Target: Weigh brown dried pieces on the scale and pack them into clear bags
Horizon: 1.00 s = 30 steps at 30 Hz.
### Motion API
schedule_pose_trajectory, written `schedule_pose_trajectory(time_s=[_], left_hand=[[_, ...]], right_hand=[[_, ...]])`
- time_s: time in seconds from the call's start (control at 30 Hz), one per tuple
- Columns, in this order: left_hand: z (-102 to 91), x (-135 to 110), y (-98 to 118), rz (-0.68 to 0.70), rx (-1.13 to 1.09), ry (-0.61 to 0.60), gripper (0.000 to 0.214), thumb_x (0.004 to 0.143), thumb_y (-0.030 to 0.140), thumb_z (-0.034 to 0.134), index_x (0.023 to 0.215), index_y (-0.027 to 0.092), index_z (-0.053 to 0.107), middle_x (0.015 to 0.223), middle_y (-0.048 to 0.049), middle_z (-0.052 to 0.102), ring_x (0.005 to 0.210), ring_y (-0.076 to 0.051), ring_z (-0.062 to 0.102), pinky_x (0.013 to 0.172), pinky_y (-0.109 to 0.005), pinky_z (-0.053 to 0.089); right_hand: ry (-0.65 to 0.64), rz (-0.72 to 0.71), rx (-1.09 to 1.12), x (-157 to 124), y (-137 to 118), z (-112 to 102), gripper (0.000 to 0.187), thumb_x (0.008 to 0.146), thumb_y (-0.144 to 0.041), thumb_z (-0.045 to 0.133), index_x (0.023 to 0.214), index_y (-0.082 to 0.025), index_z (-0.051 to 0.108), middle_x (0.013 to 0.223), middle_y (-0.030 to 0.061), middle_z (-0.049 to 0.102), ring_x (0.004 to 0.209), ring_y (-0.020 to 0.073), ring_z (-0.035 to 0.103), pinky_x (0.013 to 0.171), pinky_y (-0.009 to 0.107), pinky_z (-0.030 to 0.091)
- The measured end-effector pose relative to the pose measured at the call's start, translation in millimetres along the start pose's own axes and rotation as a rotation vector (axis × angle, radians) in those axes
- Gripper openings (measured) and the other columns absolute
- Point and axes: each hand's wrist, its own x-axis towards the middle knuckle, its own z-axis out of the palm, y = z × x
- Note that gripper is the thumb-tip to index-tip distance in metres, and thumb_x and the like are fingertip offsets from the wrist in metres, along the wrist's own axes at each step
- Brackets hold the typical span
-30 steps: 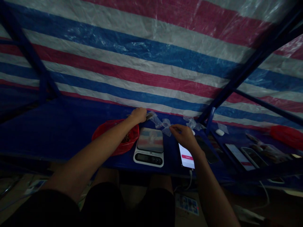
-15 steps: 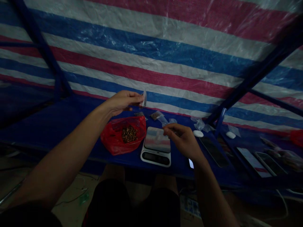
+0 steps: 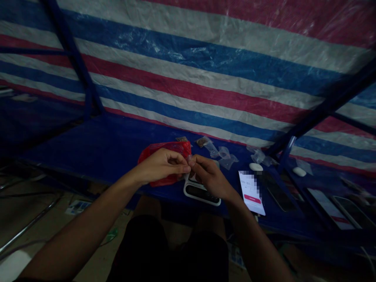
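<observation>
Clear plastic [image 3: 189, 158] is pinched near red bag [image 3: 181, 147] and partly hidden scale [image 3: 202, 194].

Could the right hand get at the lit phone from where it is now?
Probably yes: the lit phone lies face up just beside the right hand's forearm, with nothing seen covering it. Its fingertips look busy, though, apparently pinching clear plastic with the left hand.

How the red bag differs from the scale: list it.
The red bag is thin and crumpled; the scale is rigid and boxy. The bag is red, the scale's casing white. The bag lies left of the scale. Both rest on the blue tabletop, partly hidden: the bag by the left hand, the scale by the right hand.
</observation>
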Motion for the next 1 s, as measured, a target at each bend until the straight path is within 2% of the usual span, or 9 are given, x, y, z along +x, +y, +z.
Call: schedule_pose_trajectory(time_s=[0.17,0.33,0.47,0.67,0.77,0.9,1.0], left_hand=[[1.2,-5,0,0.021,0.032,0.003,0.032,0.083,0.049,0.083,0.089,0.019,0.075,0.086,-0.0047,0.078,0.080,-0.018,0.071,0.076,-0.031,0.056],[2.6,-7,-2,-0.012,0.095,0.014,0.036,0.088,0.053,0.076,0.096,0.018,0.072,0.087,-0.0062,0.078,0.077,-0.019,0.070,0.069,-0.031,0.054],[2.9,-11,-3,0.013,0.152,-0.008,0.029,0.094,0.046,0.066,0.090,0.018,0.067,0.087,-0.0070,0.078,0.079,-0.019,0.071,0.071,-0.031,0.053],[10.7,-18,1,0.041,0.370,0.141,0.020,0.092,0.036,0.063,0.080,0.019,0.065,0.079,-0.0039,0.075,0.074,-0.019,0.070,0.066,-0.028,0.048],[12.6,-17,3,0.036,0.442,0.165,0.017,0.089,0.029,0.062,0.074,0.019,0.064,0.075,-0.0029,0.074,0.071,-0.018,0.069,0.064,-0.028,0.045],[8.5,-12,1,0.031,0.265,0.032,0.018,0.088,0.030,0.061,0.074,0.019,0.064,0.074,-0.0026,0.073,0.073,-0.017,0.070,0.070,-0.028,0.050],[2.3,-10,-2,-0.031,0.101,-0.019,0.018,0.086,0.034,0.061,0.077,0.019,0.064,0.074,-0.0022,0.073,0.067,-0.015,0.066,0.063,-0.026,0.048]], right_hand=[[0.017,-0.061,-0.012,0,5,3,0.044,0.104,-0.062,0.064,0.085,-0.022,0.062,0.075,-0.0035,0.056,0.066,0.0126,0.047,0.064,0.027,0.041],[0.009,-0.072,-0.089,-2,3,2,0.043,0.107,-0.060,0.060,0.086,-0.022,0.061,0.076,-0.0036,0.055,0.066,0.0129,0.046,0.066,0.028,0.041],[-0.062,-0.052,-0.196,-6,0,2,0.039,0.112,-0.052,0.051,0.088,-0.022,0.059,0.080,-0.0024,0.056,0.071,0.0140,0.050,0.069,0.029,0.042],[-0.092,-0.106,-0.324,-6,0,4,0.031,0.114,-0.040,0.047,0.093,-0.022,0.061,0.088,0.0010,0.064,0.081,0.0166,0.058,0.077,0.032,0.043],[-0.097,-0.130,-0.393,-5,-1,4,0.029,0.113,-0.035,0.048,0.090,-0.022,0.061,0.086,0.0010,0.065,0.079,0.0164,0.058,0.075,0.032,0.041],[-0.087,-0.156,-0.369,-3,0,4,0.032,0.111,-0.036,0.050,0.084,-0.022,0.059,0.078,-0.0014,0.058,0.072,0.0149,0.053,0.068,0.030,0.038],[-0.083,-0.141,-0.303,-2,4,2,0.032,0.109,-0.037,0.052,0.082,-0.022,0.058,0.075,-0.0024,0.055,0.069,0.0142,0.050,0.065,0.029,0.037]])
